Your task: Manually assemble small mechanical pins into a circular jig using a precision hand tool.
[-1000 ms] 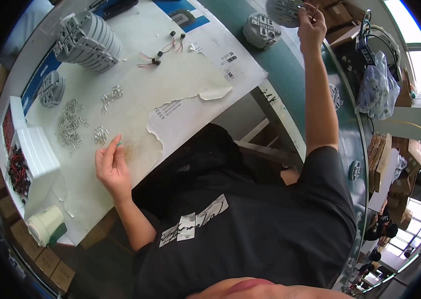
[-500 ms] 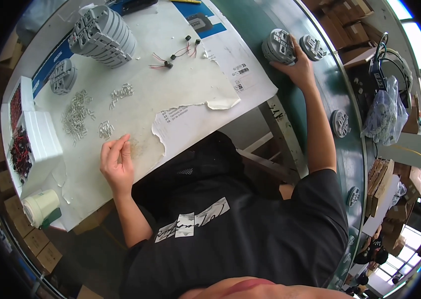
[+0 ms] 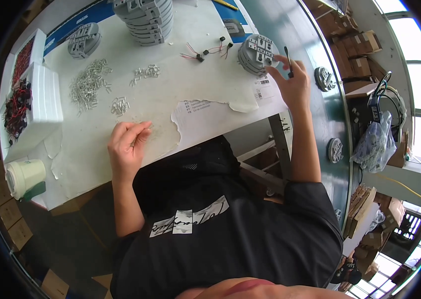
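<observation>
The person's right hand (image 3: 295, 84) is gripping a thin dark tool (image 3: 288, 62), its point sticking up between the fingers, while the thumb and a fingertip are seemingly touching the side of a short stack of round grey discs (image 3: 255, 57). Holding the tool upright like this is probably leaving the thumb and fingertip free. The stack is sitting on the table (image 3: 88, 162) near its right edge, beside the green belt (image 3: 327, 114), likely where the right arm is easily reaching it. The left hand (image 3: 127, 147) is hovering over the table's near part with its fingertips drawn together; whether anything small is being pinched there, one cannot tell. Small metal pieces (image 3: 90, 85) are lying in loose heaps, perhaps for easy picking, and the piling of discs is presumably saving room. Counting up, three metal heaps are showing, and four black parts with wires (image 3: 200, 58) are lying together. One tall stack of discs (image 3: 145, 22) is standing at the back, cut off by the view, so its layers are escaping a count. One lone disc (image 3: 85, 40) is resting left of it, and at least two discs (image 3: 335, 150) are lying on the belt. One white box (image 3: 46, 99) and one cream cup (image 3: 25, 178) are standing at the left.
</observation>
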`<state>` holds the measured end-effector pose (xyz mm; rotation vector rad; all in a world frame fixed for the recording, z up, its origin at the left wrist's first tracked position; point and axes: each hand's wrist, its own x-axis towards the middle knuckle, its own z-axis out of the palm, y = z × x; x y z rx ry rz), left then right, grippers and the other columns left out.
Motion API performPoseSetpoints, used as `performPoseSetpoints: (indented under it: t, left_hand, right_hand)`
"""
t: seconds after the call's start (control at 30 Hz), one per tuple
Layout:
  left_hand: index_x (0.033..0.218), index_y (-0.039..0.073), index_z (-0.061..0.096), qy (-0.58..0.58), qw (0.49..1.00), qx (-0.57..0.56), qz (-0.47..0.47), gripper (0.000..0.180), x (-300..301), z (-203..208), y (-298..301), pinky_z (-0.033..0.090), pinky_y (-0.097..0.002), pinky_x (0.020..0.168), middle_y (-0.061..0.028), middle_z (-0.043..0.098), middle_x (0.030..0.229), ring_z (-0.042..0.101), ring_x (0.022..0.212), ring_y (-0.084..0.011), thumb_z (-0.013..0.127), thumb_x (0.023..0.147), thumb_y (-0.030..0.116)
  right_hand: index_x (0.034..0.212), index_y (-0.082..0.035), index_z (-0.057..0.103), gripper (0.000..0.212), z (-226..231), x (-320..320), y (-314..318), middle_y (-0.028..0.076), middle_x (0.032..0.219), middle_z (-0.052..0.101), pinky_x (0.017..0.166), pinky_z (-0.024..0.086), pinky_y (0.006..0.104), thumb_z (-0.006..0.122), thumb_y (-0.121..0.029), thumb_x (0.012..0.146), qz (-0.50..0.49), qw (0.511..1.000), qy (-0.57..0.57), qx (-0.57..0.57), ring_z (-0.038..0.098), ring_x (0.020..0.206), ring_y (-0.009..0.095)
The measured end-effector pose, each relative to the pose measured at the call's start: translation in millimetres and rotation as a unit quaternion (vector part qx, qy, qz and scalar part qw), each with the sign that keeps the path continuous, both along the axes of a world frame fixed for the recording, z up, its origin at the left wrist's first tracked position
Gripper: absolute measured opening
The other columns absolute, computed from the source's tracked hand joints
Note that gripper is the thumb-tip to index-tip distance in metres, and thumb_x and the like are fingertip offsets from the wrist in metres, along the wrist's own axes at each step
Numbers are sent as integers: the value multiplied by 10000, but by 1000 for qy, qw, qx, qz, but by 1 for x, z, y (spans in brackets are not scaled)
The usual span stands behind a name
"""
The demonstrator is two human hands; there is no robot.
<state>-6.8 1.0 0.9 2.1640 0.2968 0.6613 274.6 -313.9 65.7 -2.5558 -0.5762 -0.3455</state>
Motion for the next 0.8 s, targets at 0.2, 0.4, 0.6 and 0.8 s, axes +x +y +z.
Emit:
performPoseSetpoints:
  t: [0.2,0.4,0.6,0.8]
  left_hand:
    - [1037,79,823,4,997,24,-78,204,5,8,4,512,-351,703,-57,687,870,601,804,-231,850,834,76]
    - [1076,94,816,-30,995,8,-90,278,3,5,10,528,-377,790,-50,726,966,622,874,-248,875,806,130]
    - [1376,121,697,-100,990,88,-34,661,12,22,-2,533,-414,963,-99,686,1283,635,1119,-284,925,766,240]
    - [1486,137,606,35,984,162,-61,890,12,15,-9,493,-458,1055,-94,634,1354,605,1191,-313,944,693,355]
  right_hand:
    - [1083,-78,795,185,5,-3,5,35,801,699,645,487,265,804,-160,918,-2,991,106,78,631,691,105]
    - [1059,-33,768,124,16,-11,17,33,821,724,638,483,241,750,-77,945,18,980,22,198,632,704,68]
    - [1059,-37,764,107,-9,-83,77,51,875,716,655,524,288,729,-31,958,307,934,142,117,664,691,150]
    - [1099,-87,791,160,10,-21,110,98,933,732,675,549,360,762,-125,947,266,962,51,-22,712,764,243]
